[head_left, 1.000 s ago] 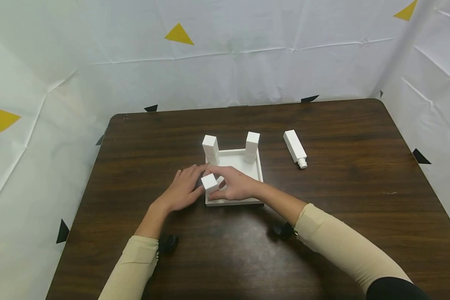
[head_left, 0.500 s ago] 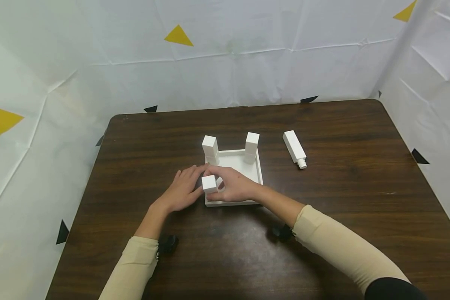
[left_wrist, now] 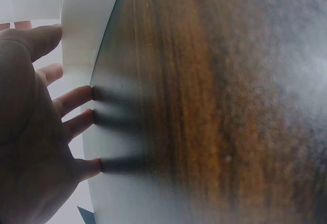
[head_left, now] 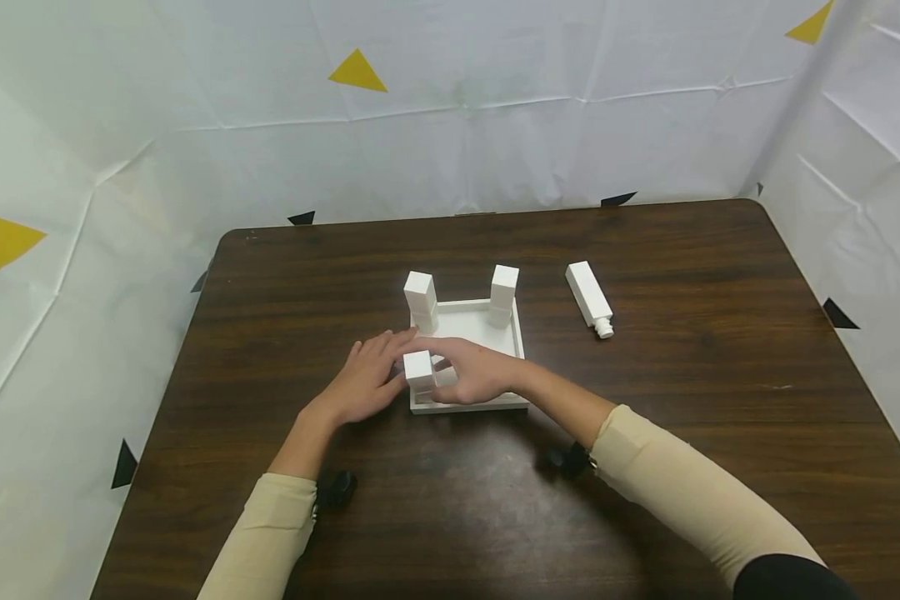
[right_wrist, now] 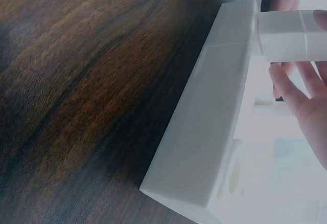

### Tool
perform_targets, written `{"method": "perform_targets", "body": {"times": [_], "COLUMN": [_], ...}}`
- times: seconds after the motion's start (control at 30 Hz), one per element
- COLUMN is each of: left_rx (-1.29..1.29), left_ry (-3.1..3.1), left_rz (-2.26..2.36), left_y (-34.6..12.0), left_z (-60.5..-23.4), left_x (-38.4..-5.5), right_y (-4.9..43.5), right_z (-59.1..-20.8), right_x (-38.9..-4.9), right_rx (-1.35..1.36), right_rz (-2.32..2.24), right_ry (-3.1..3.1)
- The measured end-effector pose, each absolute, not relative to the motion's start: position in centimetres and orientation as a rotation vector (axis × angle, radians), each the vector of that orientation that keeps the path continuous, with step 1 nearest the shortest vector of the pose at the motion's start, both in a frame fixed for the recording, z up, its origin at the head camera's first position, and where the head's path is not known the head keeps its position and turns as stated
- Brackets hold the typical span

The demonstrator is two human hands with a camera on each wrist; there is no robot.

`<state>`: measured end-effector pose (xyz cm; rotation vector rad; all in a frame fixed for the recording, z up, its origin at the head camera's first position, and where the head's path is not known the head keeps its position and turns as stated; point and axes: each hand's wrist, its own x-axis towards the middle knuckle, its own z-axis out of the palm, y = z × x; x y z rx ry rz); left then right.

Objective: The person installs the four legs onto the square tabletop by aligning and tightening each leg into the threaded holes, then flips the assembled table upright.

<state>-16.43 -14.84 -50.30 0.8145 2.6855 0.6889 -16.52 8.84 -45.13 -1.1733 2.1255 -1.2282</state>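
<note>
Left hand (head_left: 363, 379): fingers spread at the white tray's (head_left: 487, 405) left side. Near-left post (head_left: 420, 368): upright at the tray's corner. Right hand (head_left: 476, 373): grip spread around that post, no firm pinch evident. Risk: poor seating, then a finger's brush, could topple it.

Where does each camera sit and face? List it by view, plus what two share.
Head: on the person's head, facing forward and down at the table and white tray; left hand, right hand and sleeves show.
Left wrist: on that wrist, facing the table and the white tray's side; the left hand shows at left.
Right wrist: on that wrist, facing the table and white tray; part of the right hand shows.
Head and right wrist both show the white post beside the right hand.
</note>
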Motion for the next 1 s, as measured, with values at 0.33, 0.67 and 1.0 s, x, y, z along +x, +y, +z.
{"method": "perform_targets", "body": {"times": [0.33, 0.67, 1.0], "left_rx": [0.812, 0.821, 0.822], "left_ry": [2.697, 2.709, 2.721], "left_rz": [0.691, 0.681, 0.703], "left_y": [-14.81, -14.71, -14.65], "left_z": [-50.20, -50.21, -50.24], "left_x": [-16.35, -16.37, -16.31], "right_y": [8.78, 9.02, 9.01], "right_z": [-45.16, -44.95, -45.11], "right_x": [-16.79, -16.87, -16.66], "right_rx": [-1.131, -1.097, -1.019], "right_rz": [-1.325, -1.272, -1.312], "right_ry": [1.905, 1.946, 2.024]}}
